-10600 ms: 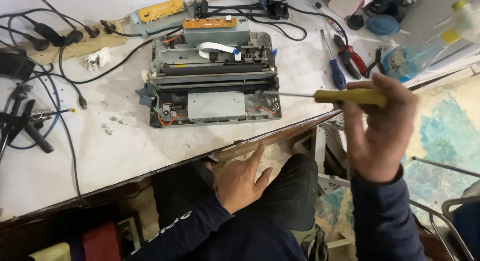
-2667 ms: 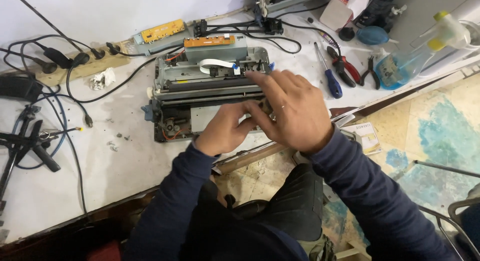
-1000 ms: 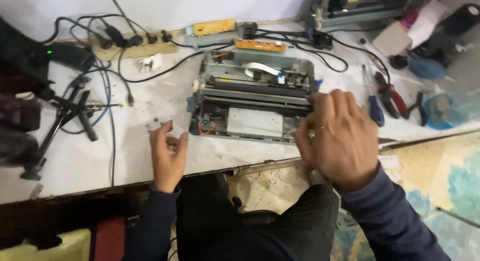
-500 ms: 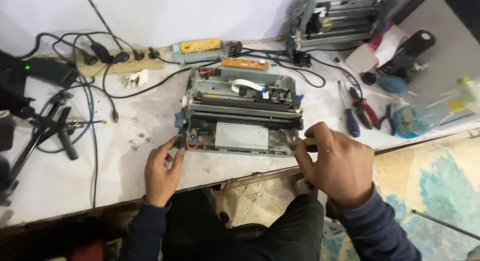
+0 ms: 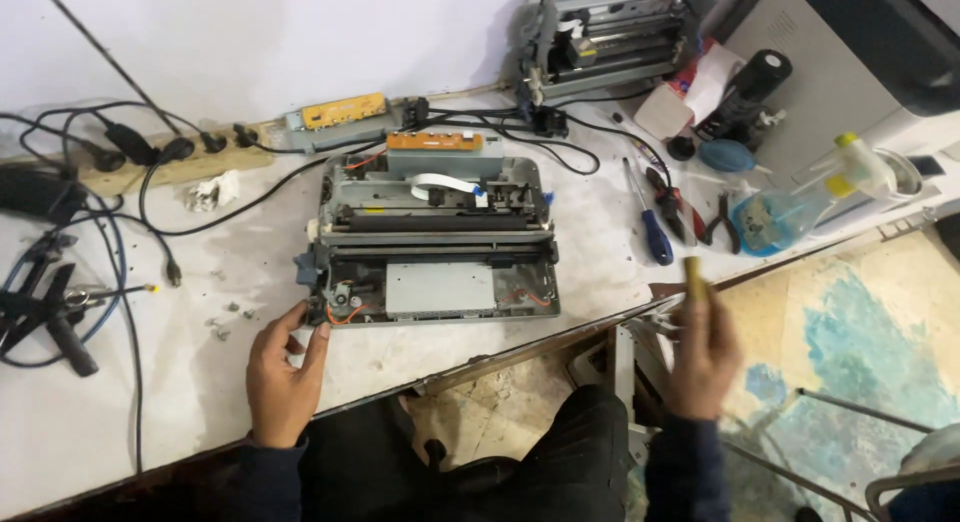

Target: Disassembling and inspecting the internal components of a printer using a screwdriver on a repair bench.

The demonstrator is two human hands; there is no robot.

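Stripped-down printer chassis (image 5: 435, 244) lying flat near the middle of a pale, scuffed workbench (image 5: 130, 402), grey metal frame exposed, white ribbon cable curling across its top, orange circuit board (image 5: 434, 141) at its far edge. Left hand (image 5: 285, 374) resting on the bench at the chassis's near left corner, fingers loosely curled, thumb and fingertips touching the corner by the small gears and red wire; gripping nothing outright. Right hand (image 5: 703, 354) raised off the bench edge to the right, well apart from the chassis, closed around a yellow-handled tool (image 5: 694, 279) with the handle end sticking up above the fist; blurred, so the tool's tip not visible. Small screws (image 5: 222, 320) scattered on the bench just left of the left hand. Blue-handled screwdriver (image 5: 648, 222) and red-handled pliers (image 5: 672, 202) lying side by side to the right of the chassis, dark pliers next to them, then a clear spray bottle (image 5: 800, 204) on its side. Second printer mechanism (image 5: 605, 32) standing at the far edge against the wall. Power strip (image 5: 170, 157) with black plugs and tangled cables along the far left.
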